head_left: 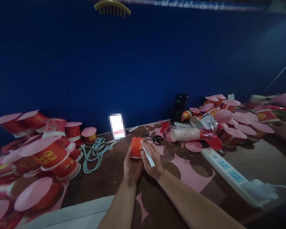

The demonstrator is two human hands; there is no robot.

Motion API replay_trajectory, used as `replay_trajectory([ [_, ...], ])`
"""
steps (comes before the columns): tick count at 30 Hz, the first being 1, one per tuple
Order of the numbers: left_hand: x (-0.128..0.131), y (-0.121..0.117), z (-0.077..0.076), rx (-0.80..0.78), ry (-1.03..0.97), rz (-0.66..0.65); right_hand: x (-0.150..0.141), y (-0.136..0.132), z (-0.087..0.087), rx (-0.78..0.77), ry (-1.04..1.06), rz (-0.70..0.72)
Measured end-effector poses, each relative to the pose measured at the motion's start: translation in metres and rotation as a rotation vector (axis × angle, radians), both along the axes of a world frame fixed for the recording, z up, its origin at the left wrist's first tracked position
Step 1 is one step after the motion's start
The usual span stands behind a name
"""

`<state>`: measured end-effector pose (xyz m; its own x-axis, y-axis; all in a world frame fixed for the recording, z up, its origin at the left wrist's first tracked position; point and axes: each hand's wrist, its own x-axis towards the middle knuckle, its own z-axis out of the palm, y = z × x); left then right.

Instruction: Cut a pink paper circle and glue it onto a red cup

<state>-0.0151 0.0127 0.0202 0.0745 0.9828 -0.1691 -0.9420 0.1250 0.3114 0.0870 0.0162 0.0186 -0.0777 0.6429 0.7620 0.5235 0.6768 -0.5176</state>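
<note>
My left hand (132,169) is wrapped round a small red-orange paper cup (136,147), holding it above the brown table. In my right hand (154,158) is a white marker pen (148,156), its upper end near the cup's right side; the fingers partly hide that contact. Just beyond the right hand lie black-handled scissors (157,139). Pink paper scraps with round cutouts (183,167) spread over the table to the right.
Red cups with pink paper discs (50,151) pile up at left, and more (233,135) at right. A teal cable (92,160), a glowing blurred screen (117,126), a black bottle (180,108), bagged paper cups (186,134) and a white power strip (228,171) surround the hands.
</note>
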Motion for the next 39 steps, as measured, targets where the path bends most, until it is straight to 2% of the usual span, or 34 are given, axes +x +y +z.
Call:
replay_trajectory([
  [6, 0.0, -0.001, 0.0, -0.037, 0.052, -0.037, -0.006, 0.002, 0.002, 0.076, -0.037, -0.008],
  [14, -0.002, 0.01, -0.006, 0.002, 0.062, -0.004, -0.021, 0.007, 0.026, 0.115, -0.01, -0.055],
  [17, -0.003, 0.013, -0.008, -0.002, 0.102, 0.01, -0.033, 0.009, 0.021, 0.128, 0.126, -0.117],
  [20, -0.005, 0.014, -0.008, -0.045, 0.079, -0.055, -0.041, 0.012, 0.007, 0.096, 0.225, -0.168],
  [24, -0.008, 0.018, -0.008, -0.081, -0.007, -0.054, -0.041, 0.017, -0.004, 0.038, 0.236, -0.176],
  [27, -0.01, 0.021, -0.009, -0.063, -0.02, -0.014, -0.04, 0.018, -0.004, 0.036, 0.233, -0.173],
  [32, -0.007, 0.023, -0.01, -0.014, 0.026, -0.051, -0.041, 0.015, -0.001, 0.064, 0.19, -0.121],
  [39, -0.005, 0.024, -0.009, -0.031, 0.025, -0.049, -0.032, 0.017, 0.004, 0.038, 0.207, -0.134],
])
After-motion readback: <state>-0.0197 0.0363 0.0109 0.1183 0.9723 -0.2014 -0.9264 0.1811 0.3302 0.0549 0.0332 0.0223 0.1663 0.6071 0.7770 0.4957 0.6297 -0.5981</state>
